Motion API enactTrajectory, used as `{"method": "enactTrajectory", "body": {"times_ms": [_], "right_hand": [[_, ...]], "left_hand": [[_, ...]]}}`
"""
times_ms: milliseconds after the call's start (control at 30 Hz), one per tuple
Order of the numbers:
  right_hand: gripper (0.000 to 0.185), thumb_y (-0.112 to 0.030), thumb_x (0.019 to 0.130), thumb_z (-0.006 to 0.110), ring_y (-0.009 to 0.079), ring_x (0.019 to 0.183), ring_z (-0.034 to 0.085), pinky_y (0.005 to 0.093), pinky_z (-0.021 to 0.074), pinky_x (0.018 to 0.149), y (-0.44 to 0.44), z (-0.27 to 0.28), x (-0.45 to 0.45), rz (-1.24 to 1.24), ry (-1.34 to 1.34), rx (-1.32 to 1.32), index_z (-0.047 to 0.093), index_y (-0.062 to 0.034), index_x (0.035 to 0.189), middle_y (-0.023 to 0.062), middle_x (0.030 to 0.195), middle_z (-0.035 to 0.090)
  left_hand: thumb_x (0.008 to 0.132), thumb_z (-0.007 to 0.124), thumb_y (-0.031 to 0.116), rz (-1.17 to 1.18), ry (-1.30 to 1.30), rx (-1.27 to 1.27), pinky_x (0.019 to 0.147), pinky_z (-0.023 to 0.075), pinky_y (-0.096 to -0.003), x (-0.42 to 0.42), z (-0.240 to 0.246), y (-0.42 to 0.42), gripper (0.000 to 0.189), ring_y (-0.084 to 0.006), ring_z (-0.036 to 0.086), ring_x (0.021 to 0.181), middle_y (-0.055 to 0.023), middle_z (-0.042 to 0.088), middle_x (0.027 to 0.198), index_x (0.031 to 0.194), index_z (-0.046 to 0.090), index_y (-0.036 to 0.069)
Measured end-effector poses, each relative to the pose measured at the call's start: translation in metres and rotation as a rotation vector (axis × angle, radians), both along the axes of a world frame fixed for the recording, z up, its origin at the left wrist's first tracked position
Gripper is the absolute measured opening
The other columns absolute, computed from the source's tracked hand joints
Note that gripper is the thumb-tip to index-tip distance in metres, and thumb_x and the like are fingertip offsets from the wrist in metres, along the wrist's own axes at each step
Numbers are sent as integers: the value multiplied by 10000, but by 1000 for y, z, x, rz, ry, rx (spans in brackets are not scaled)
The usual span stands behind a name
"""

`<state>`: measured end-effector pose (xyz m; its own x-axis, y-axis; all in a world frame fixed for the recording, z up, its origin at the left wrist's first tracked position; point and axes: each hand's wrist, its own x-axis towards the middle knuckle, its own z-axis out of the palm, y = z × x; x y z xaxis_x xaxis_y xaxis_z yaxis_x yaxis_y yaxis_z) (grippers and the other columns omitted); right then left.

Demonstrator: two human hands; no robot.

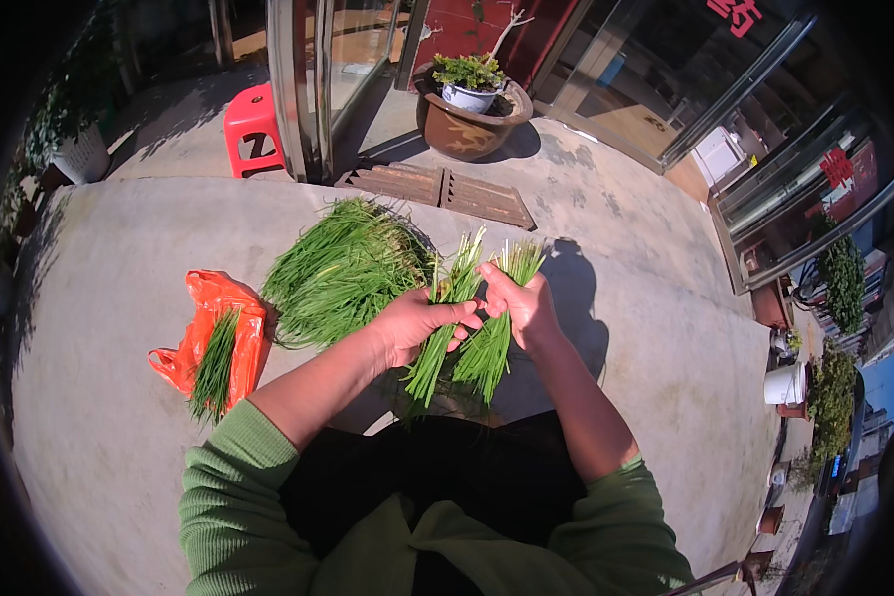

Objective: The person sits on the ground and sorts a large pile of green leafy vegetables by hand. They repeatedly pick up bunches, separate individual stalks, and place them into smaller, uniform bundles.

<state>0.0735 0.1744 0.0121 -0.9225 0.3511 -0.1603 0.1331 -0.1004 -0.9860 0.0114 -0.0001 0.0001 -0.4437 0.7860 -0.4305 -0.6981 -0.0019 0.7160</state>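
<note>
My left hand [421,324] is closed around a small bunch of what look like garlic chives [437,357], white ends pointing up and away from me. Beside it, my right hand [520,304] has thumb and fingers drawn together near the held stalks. A second bunch of chives [484,356] passes behind the right hand; whether that hand grips it or it lies on the ground is unclear. To the left of both hands spreads a large loose pile of chives [350,272]. Farther left, a small dark-green bundle [217,365] rests on an orange plastic bag [249,335].
Sunlit concrete ground [685,387] surrounds me. Beyond the pile are a slatted wooden piece [447,190], a red plastic stool [253,130] and a large brown planter [462,134] by glass doors [618,89]. Pots and a white bucket [784,384] line the right side.
</note>
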Motion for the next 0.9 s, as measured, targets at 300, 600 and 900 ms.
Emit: {"method": "enactTrajectory", "body": {"times_ms": [300, 600, 900], "right_hand": [[223, -174, 894, 635, 110, 493, 403, 282, 342, 488, 4, 5, 4, 100, 72, -212, 634, 46, 931, -2, 554, 444], [196, -188, 872, 662, 83, 476, 442, 258, 347, 448, 8, -7, 0, 87, 9, 225, 601, -12, 810, 1, 568, 498], [142, -147, 847, 642, 89, 447, 437, 270, 352, 442, 13, 7, 2, 31, -2, 128, 596, -19, 807, 8, 535, 489]], "left_hand": [[866, 692, 213, 80, -126, 66, 642, 547, -312, -5, -5, -2, 244, -169, 611, 736, -73, 650, 891, 1018, 615, 37], [822, 724, 112, 158, -89, 80, 649, 561, -304, -7, -9, -1, 226, -176, 646, 765, -101, 663, 880, 982, 615, -5], [841, 671, 64, 207, -155, 52, 651, 569, -315, -12, -20, -2, 176, -190, 650, 764, -115, 658, 885, 980, 609, -24]]}}
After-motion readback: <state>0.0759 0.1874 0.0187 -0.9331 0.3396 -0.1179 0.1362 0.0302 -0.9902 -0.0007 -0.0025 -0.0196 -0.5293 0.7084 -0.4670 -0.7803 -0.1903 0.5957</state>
